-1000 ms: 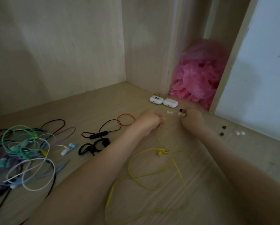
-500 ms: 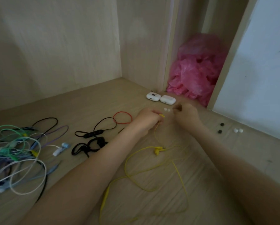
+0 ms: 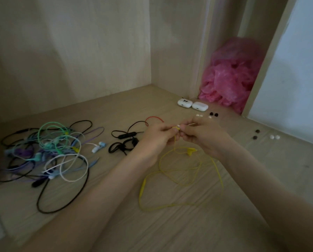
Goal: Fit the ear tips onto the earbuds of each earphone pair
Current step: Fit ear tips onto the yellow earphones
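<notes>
On floor (image 3: 115, 224): earphones (image 3: 52, 148), cases (image 3: 192, 104), ear tips (image 3: 274, 137)

Both hands (image 3: 181, 137) pinch a yellow earbud (image 3: 175, 127) and white ear tip (image 3: 178, 126) together.

Dim, warm interior; brightest at the pale panel (image 3: 295, 84) upper right. Soft focus throughout; forearms blurred at the lower edge; wide-angle bending of verticals.

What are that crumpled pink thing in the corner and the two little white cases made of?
Pink bag: thin plastic film, by its translucent, crinkled folds. White cases: probably hard glossy plastic, smooth with rounded edges.
</notes>
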A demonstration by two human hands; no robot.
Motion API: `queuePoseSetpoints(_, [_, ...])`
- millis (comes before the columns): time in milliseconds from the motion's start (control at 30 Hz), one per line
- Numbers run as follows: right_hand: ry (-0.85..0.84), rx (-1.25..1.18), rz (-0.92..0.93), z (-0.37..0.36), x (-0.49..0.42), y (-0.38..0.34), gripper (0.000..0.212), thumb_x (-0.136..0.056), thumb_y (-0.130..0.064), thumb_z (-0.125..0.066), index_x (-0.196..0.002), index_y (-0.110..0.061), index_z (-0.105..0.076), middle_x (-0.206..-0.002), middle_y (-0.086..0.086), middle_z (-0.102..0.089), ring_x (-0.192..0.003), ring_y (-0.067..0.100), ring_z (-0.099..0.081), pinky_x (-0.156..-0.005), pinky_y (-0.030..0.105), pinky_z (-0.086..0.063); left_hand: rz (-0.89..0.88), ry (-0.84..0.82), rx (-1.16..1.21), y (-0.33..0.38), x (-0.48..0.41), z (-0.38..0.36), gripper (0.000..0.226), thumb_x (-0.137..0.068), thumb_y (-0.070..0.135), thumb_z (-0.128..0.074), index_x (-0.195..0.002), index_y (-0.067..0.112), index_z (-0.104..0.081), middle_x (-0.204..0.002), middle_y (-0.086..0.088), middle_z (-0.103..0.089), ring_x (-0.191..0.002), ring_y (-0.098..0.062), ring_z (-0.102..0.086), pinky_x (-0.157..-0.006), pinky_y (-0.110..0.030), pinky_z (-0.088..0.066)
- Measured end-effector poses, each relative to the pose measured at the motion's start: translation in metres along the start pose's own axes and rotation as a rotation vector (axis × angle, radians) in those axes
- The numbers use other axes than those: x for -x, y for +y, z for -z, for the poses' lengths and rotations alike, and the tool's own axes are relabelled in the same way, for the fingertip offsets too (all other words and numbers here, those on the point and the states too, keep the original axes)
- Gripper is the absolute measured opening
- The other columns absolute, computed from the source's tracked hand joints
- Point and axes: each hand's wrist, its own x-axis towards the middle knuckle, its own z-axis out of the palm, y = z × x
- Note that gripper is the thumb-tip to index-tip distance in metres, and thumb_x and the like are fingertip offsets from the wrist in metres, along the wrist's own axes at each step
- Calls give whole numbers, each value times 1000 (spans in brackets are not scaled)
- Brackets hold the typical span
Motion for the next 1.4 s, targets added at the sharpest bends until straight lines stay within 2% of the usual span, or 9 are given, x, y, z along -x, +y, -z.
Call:
queuePoseSetpoints(67, [-22, -22, -42, -6, 2, 5, 9, -91, 4, -52, -84, -1, -56, -72, 12, -57, -59, 9, -56, -56, 12, -50, 29, 7, 23, -7, 5, 6, 18, -95, 8, -50, -87, 9, -66, -70, 2, -61, -61, 2, -57, -57, -9, -44])
queuePoseSetpoints(167, [-82, -18, -106, -11, 0, 16, 8, -93, -1, -50, -96, 3, -56, -75, 12, -56, -60, 9, -53, -52, 12, -48, 64, 16, 66, -16, 9, 11, 21, -95, 12, -52, -81, 11, -67, -76, -2, -65, -76, -12, -62, -77, -26, -51])
queuePoseSetpoints(233, [-100, -37, -127, -10, 0, 18, 11, -94, -3, -49, -100, 2, -57, -74, 10, -58, -60, 8, -53, -51, 12, -47, 85, 28, 82, -18, 9, 12, 20, -95, 13, -53, -82, 12, -68, -80, -4, -68, -82, -15, -64, -84, -30, -51])
queuePoseSetpoints(367, [-126, -69, -109, -4, 4, 19, 13, -94, -5, -49, -87, -5, -60, -64, 1, -63, -58, 5, -55, -52, 14, -47, 77, -3, 110, -19, 8, 11, 18, -95, 14, -52, -87, 12, -68, -82, -2, -69, -78, -10, -64, -72, -19, -52])
queuePoseSetpoints(567, [-167, 44, -54, -1, 6, 20, 21, -96, -7, -46, -80, -8, -59, -61, -6, -62, -60, 5, -50, -51, 13, -44, 92, 12, 131, -20, 9, 7, 22, -94, 16, -54, -78, 18, -68, -70, 7, -69, -69, -6, -60, -69, -20, -49])
queuePoseSetpoints(800, [-170, 31, -22, -3, 7, 22, 21, -96, -4, -44, -80, -7, -58, -61, -3, -57, -55, 4, -48, -49, 13, -43, 87, 4, 138, -18, 11, 6, 19, -93, 14, -55, -78, 16, -66, -69, 5, -67, -68, -5, -59, -68, -19, -48])
queuePoseSetpoints(1033, [-51, 122, 61, -8, 8, 28, 23, -95, -3, -47, -77, -9, -60, -65, 1, -54, -60, 9, -48, -54, 17, -41, 87, 44, 112, -19, 11, 5, 16, -91, 12, -58, -77, 15, -64, -69, 4, -65, -67, -6, -56, -70, -20, -46])
queuePoseSetpoints(1300, [69, 274, 178, -19, 16, 27, 23, -93, -2, -51, -74, -13, -57, -65, 0, -57, -60, 8, -50, -51, 9, -42, 33, 109, -7, -22, 10, 5, 14, -89, 12, -60, -76, 17, -65, -70, 2, -64, -67, -8, -54, -68, -20, -45])
queuePoseSetpoints(1400, [128, 320, 220, -22, 16, 30, 19, -91, -2, -53, -75, -13, -55, -64, 1, -58, -56, 7, -51, -50, 10, -40, -17, 131, -94, -24, 10, 5, 16, -89, 13, -60, -75, 20, -64, -72, 1, -65, -70, -11, -57, -76, -29, -49])
